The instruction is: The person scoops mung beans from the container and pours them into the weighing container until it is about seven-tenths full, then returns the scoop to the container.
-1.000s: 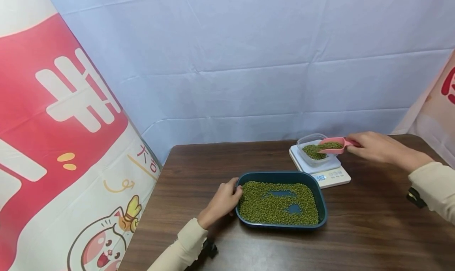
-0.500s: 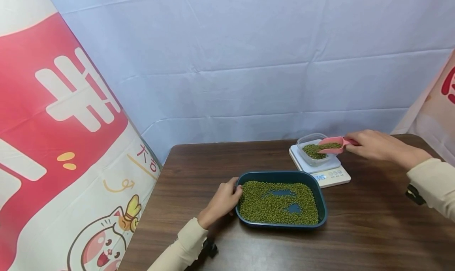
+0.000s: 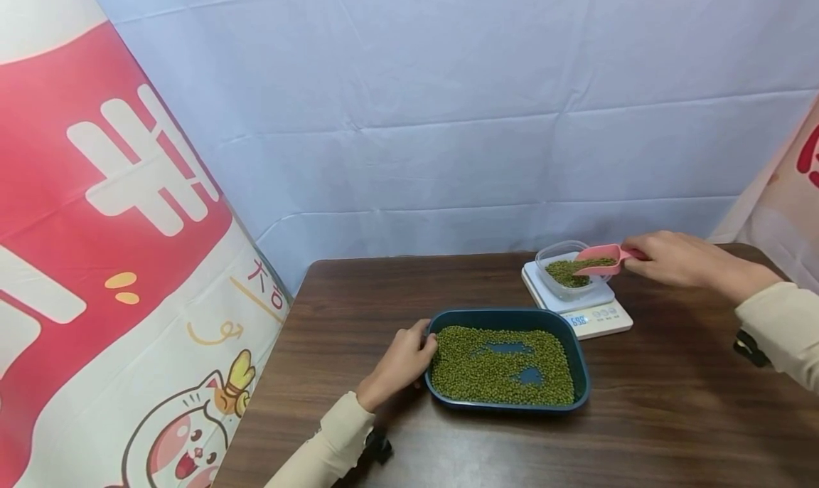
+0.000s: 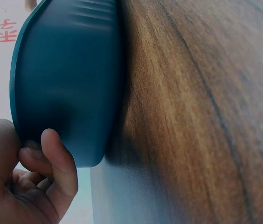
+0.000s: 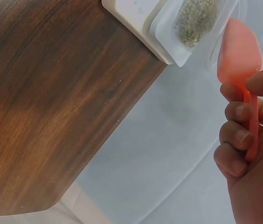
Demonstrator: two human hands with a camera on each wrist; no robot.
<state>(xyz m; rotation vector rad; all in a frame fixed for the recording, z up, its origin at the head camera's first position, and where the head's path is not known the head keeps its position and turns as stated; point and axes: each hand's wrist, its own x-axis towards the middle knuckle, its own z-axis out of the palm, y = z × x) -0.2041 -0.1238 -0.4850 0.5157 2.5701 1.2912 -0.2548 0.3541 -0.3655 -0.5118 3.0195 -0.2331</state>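
the right hand (image 3: 672, 259) grips the handle of a pink scoop (image 5: 238, 53), its fingers curled round it. the scoop's bowl, left of that hand, holds mung beans and leans over the right rim of a clear plastic container (image 3: 571, 293), itself partly filled. the container stands on a white digital scale (image 3: 611, 319) by the back edge of the tabletop (image 3: 672, 402), toward its back right corner. the left hand (image 3: 399, 360) clasps the left rim of a dark teal tray (image 3: 493, 319) of mung beans, between both hands and nearer the front edge than the scale.
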